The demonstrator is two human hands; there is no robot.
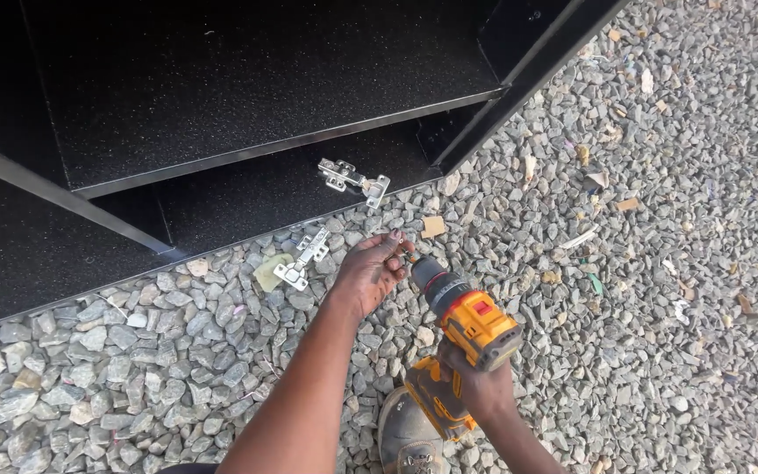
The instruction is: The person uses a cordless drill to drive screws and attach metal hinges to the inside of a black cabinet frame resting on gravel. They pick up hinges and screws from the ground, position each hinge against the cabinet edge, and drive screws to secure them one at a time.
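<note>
**gravel_rat:** Nearest thing at the bottom edge is the toe of a worn work boot (407, 443), scuffed and dusty, planted on the gravel (660, 290). Just above it the right hand (477, 386) is wrapped tight around the grip of a yellow and black cordless drill (460, 338), with the chuck pointing up and left. The left hand (370, 270) sits right at the nose of the drill, its fingers (392, 248) pinched around something small at the tip. Looks like a bit or a screw, too tiny to tell.

**hingehead:** So my read is it's the loading step, getting the tip ready before any driving happens. Where's the hardware?

**gravel_rat:** Two shiny metal cabinet hinges. One hinge (353, 180) lies further away on the black cabinet panel (247, 79), near its front edge. The other hinge (302, 260) is on the stones just left of the left hand, resting partly on a pale scrap (269, 272). Neither looks screwed down.

**hingehead:** Then I'd guess the next move needs the tip seated straight in the chuck and the left hand freed up for a hinge.

**gravel_rat:** Agreed. Textures: the panel is a dark speckled laminate, flat with a thin bright edge strip. The gravel is grey, angular and loose, littered with chips of wood and paper. Bad place to drop a small screw.
</note>
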